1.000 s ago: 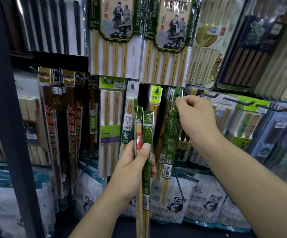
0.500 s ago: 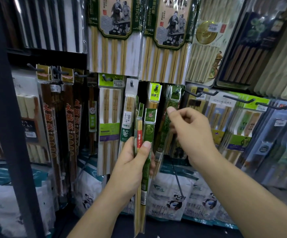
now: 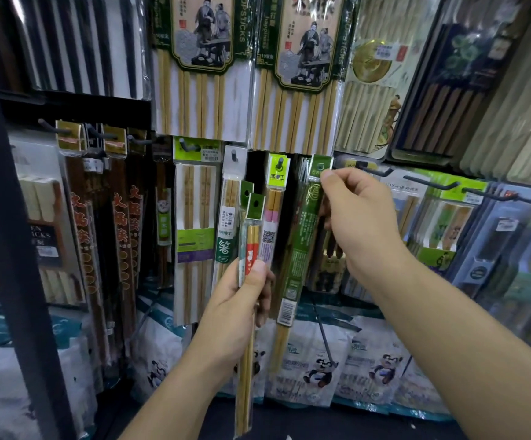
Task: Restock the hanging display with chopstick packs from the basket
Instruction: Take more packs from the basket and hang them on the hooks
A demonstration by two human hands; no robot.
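My left hand (image 3: 238, 312) grips two slim chopstick packs (image 3: 251, 246) with green headers and red-banded sticks, holding them upright in front of the display. My right hand (image 3: 362, 227) pinches a green-sleeved chopstick pack (image 3: 302, 249) just below its header. That header is up at a peg where several like packs hang behind it. Whether the header's hole sits on the peg I cannot tell. The basket is out of view.
A black shelf post (image 3: 10, 217) stands at the left. Large ten-pair packs (image 3: 200, 74) hang above, and dark chopstick packs (image 3: 83, 217) hang at the left. Black pegs (image 3: 429, 184) jut out to the right of my right hand. Panda-printed bags (image 3: 318, 366) line the bottom.
My right hand came off the peg, took the green-sleeved pack from my left hand and raised it to the peg. My left hand keeps the two remaining packs.
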